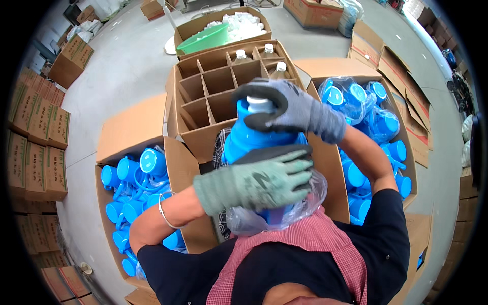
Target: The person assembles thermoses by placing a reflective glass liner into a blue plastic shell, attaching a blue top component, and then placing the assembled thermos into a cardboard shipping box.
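A blue plastic jug stands tilted in front of my chest, its lower part in a clear plastic bag. My left hand, in a green glove with a dark palm, wraps across the jug's side with its fingers together. At the top, my right hand, in a grey-blue glove with dark fingertips, curls around a silvery-white neck piece at the jug's mouth. What lies below that piece is hidden inside the jug.
A divided carton ahead holds several white-capped clear bottles. Cartons of blue jugs stand left and right. Beyond, a box contains a green basin and white pieces. Stacked cartons line the left side.
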`<state>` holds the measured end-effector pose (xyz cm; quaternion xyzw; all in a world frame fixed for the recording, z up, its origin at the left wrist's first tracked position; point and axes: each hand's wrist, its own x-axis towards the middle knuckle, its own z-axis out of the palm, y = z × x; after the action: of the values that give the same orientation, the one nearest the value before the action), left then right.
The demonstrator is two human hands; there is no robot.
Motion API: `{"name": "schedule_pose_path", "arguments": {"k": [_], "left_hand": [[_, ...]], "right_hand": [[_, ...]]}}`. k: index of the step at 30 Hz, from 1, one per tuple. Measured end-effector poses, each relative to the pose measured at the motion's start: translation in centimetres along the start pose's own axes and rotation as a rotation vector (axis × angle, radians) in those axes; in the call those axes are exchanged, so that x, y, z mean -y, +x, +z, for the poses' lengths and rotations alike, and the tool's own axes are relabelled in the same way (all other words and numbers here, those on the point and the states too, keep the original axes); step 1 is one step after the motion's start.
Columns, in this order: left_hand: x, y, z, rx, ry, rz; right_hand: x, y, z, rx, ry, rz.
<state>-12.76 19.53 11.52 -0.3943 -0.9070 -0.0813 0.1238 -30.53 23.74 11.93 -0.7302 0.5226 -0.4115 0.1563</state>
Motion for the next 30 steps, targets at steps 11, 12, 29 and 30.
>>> {"name": "schedule_pose_path", "arguments": {"k": [11, 12, 29, 30], "left_hand": [[4.1, -3.6, -1.8, 0.178, -0.145, -0.499], [4.3, -3.9, -1.9, 0.173, -0.110, -0.613], [1.9, -19.2, 4.2, -0.297, -0.022, -1.041], [0.9, -22.0, 6.2, -0.347, -0.117, -1.196]], "right_hand": [[-5.4, -15.4, -0.1, 0.175, -0.184, 0.038], [-3.2, -17.3, 2.1, 0.351, -0.287, 0.069], [10.3, 9.8, 4.2, 0.589, -0.624, -0.458], [8.3, 7.8, 2.9, 0.323, -0.569, -0.419]]}}
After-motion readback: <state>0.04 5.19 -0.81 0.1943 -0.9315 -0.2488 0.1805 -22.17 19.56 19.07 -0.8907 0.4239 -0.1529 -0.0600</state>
